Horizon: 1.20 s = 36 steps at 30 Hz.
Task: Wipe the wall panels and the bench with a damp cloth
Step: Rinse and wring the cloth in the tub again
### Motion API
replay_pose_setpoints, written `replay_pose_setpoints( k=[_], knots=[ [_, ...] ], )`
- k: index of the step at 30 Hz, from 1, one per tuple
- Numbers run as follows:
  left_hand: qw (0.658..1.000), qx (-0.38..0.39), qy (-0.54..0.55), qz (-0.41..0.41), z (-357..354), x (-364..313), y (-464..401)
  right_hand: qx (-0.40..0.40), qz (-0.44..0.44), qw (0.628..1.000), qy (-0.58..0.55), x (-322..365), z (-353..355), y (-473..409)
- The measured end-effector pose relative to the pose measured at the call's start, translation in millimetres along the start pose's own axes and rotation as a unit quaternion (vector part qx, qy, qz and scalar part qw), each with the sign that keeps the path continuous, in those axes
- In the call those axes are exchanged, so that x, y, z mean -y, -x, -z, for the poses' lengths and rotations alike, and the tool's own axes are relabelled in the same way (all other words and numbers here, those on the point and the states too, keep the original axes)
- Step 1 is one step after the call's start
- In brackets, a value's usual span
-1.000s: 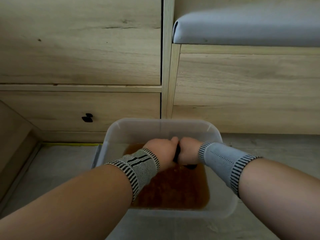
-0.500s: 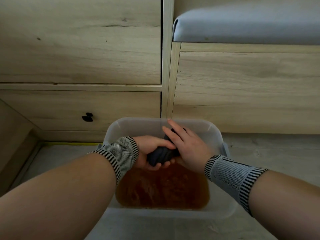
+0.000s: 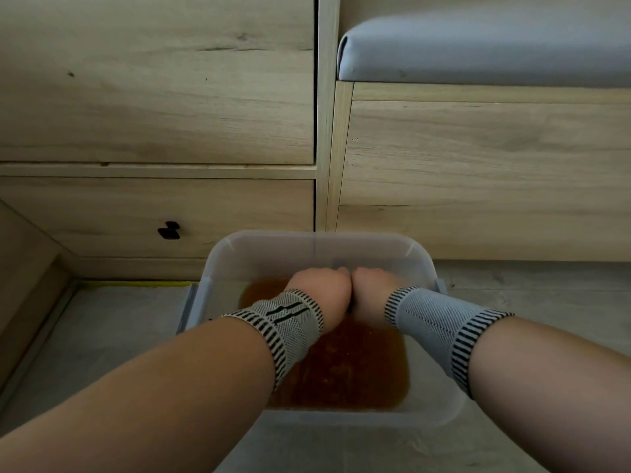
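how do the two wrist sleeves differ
The left wrist sleeve shows black bar marks on its top; the right wrist sleeve looks plain there. The left one looks beige-grey, the right one cooler, bluish grey. Both are knitted, have black-and-white striped edges, and sit just behind fists pressed together over the tub of brown water.

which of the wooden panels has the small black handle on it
The lower left panel, just left of the plastic tub. Its black handle sets it apart; the other panels show plain wood.
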<state>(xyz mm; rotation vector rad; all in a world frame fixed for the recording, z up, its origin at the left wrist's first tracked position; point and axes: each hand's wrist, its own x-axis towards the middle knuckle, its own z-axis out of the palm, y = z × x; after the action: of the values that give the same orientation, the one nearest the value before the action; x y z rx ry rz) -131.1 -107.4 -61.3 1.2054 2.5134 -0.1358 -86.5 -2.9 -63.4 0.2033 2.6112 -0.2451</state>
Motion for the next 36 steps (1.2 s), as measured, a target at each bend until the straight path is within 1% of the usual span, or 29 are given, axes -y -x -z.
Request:
replay_pose_setpoints(
  k=[2,3,5,7,9,11,13,14,15,16,17,18,19,20,21,22,23,25,28,29,30,31,32,33,34,35,36],
  knots=[
    [0.998,-0.044,-0.02,-0.027,-6,2,2,0.06,-0.002,0.998,-0.028,-2,4,-4],
    [0.997,-0.053,-0.024,-0.043,-6,2,3,0.084,-0.015,0.995,-0.058,-5,5,-5],
    [0.996,-0.054,-0.032,-0.066,-9,2,5,0.123,-0.049,0.982,-0.132,-12,5,-5],
    [0.995,-0.053,-0.037,-0.076,-10,4,7,0.133,-0.056,0.973,-0.178,-14,3,-4],
    [0.997,-0.046,-0.017,-0.061,-9,8,8,0.097,-0.039,0.976,-0.192,-11,1,-4],
    [0.999,-0.04,0.02,-0.016,-8,14,6,0.02,-0.023,0.974,-0.223,-8,-3,-3],
    [0.992,-0.015,0.112,0.05,-7,24,4,-0.068,-0.01,0.964,-0.255,-10,-6,0],
    [0.981,0.01,0.18,0.078,-7,30,3,-0.105,0.011,0.966,-0.236,-12,-8,3],
    [0.959,0.039,0.262,0.1,-6,35,2,-0.135,0.037,0.971,-0.191,-14,-12,4],
    [0.924,0.073,0.357,0.119,-4,39,3,-0.164,0.072,0.974,-0.139,-14,-17,5],
    [0.872,0.115,0.456,0.135,-2,41,5,-0.194,0.11,0.97,-0.094,-14,-22,6],
    [0.812,0.163,0.541,0.147,3,42,8,-0.225,0.144,0.962,-0.064,-14,-26,6],
    [0.755,0.208,0.603,0.152,9,43,11,-0.254,0.167,0.951,-0.052,-13,-26,6],
    [0.71,0.248,0.642,0.151,13,44,14,-0.279,0.18,0.942,-0.052,-13,-25,6],
    [0.681,0.282,0.659,0.147,16,46,15,-0.3,0.191,0.933,-0.057,-13,-22,5],
    [0.668,0.311,0.662,0.139,20,47,17,-0.31,0.204,0.927,-0.056,-13,-19,4],
    [0.665,0.335,0.655,0.129,23,48,19,-0.308,0.218,0.925,-0.05,-11,-17,5],
    [0.677,0.365,0.63,0.109,23,48,20,-0.276,0.214,0.937,-0.011,-7,-11,8],
    [0.707,0.359,0.601,0.097,24,41,19,-0.213,0.158,0.961,0.081,-8,2,15],
    [0.734,0.345,0.577,0.094,24,38,15,-0.196,0.146,0.965,0.095,-8,6,17],
    [0.777,0.326,0.531,0.09,25,33,12,-0.183,0.137,0.968,0.102,-8,9,19],
    [0.834,0.301,0.455,0.082,26,28,8,-0.173,0.129,0.971,0.106,-8,11,19],
    [0.892,0.272,0.355,0.066,26,21,5,-0.159,0.117,0.974,0.109,-7,11,19],
    [0.94,0.234,0.245,0.042,25,14,4,-0.14,0.103,0.979,0.108,-6,10,19],
    [0.97,0.19,0.154,0.018,21,7,3,-0.122,0.088,0.983,0.105,-6,8,18],
    [0.984,0.151,0.095,0.005,15,3,2,-0.108,0.075,0.986,0.1,-5,7,17],
    [0.99,0.119,0.074,0.004,9,0,2,-0.096,0.063,0.989,0.091,-4,5,16]
  ],
)
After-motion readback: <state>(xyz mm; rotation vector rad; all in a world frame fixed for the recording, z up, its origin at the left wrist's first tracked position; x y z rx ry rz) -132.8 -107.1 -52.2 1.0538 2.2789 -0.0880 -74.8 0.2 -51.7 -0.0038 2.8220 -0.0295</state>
